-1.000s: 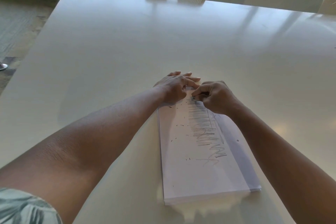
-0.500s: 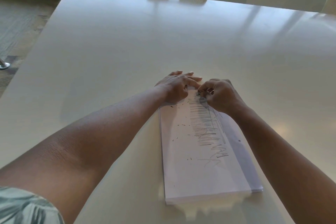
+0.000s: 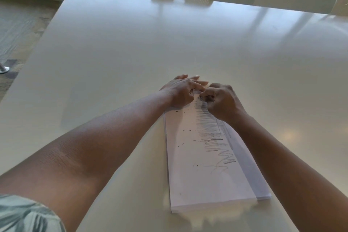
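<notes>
1. The counter (image 3: 131, 43) carries the paper stack (image 3: 195, 179).
2. The stack probably sits heavy, but its sheets are thin, light and easily creased, so it is best pinned flat beside the rubbing.
3. At the stack's far end, the left hand (image 3: 180, 90) presses down with its fingers spread.
4. Touching it, the right hand (image 3: 224, 103) pinches a small dark piece (image 3: 201, 98), seemingly a firm eraser.

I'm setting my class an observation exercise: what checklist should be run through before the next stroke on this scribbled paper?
1. Left hand presses the paper stack at its far end: ok.
2. Right hand pinches a small tool at the scribble's far end: ok; kind of tool: cannot tell.
3. Top sheet flush with stack: not ok, a strip shows along the right edge.
4. Sheet free of dark crumbs: not ok, scattered left of scribble.
5. Stack flat on table: ok.
</notes>
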Demonstrator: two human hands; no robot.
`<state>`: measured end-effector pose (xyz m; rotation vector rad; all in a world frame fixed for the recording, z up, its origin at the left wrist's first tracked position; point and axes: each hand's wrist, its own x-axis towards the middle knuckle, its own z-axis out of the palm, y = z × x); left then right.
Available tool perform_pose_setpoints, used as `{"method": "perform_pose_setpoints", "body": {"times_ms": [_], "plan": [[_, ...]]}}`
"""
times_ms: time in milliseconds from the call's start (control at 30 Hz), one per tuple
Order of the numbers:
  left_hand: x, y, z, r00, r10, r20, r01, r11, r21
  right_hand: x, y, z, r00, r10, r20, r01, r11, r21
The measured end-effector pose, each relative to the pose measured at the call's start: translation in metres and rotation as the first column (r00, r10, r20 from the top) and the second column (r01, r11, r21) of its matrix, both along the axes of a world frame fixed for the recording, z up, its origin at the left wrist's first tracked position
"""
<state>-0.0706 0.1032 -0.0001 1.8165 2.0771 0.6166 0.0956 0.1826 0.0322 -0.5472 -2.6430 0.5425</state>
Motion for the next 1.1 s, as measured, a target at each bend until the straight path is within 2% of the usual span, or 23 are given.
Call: {"method": "perform_pose_setpoints", "body": {"times_ms": [167,367,467,567,633,767,967,1100], "plan": [[0.001,-0.001,0.003,1.0,0.006,0.004,-0.006,1.0,0.0,0.008,-0.004,-0.001,0.992,0.124,0.017,-0.124,0.992,-0.018],[0.001,0.0,0.0,1.0,0.007,-0.01,-0.007,1.0,0.004,0.002,-0.001,-0.003,0.999,-0.038,-0.028,0.039,0.999,0.026],[-0.001,0.001,-0.001,1.0,0.001,-0.01,-0.001,1.0,0.004,0.004,-0.01,-0.002,0.993,0.112,-0.037,-0.112,0.994,0.001],[0.0,0.001,0.0,1.0,-0.013,-0.01,0.013,1.0,0.004,0.008,-0.003,0.007,0.972,0.229,0.057,-0.227,0.973,-0.037],[-0.001,0.0,0.0,1.0,-0.014,-0.01,0.014,1.0,0.001,0.005,0.002,0.009,0.973,0.217,0.073,-0.216,0.976,-0.016],[-0.001,0.002,-0.002,1.0,-0.019,-0.015,0.019,1.0,0.0,-0.001,0.005,0.001,0.991,0.127,-0.036,-0.126,0.992,0.027],[-0.003,0.003,-0.005,1.0,0.003,-0.001,-0.003,1.0,-0.001,0.005,0.001,0.002,0.951,0.308,0.001,-0.308,0.951,-0.034],[-0.001,0.004,-0.003,1.0,-0.015,-0.009,0.015,1.0,-0.011,-0.002,0.006,-0.001,0.963,0.261,-0.062,-0.26,0.965,0.021]]}}
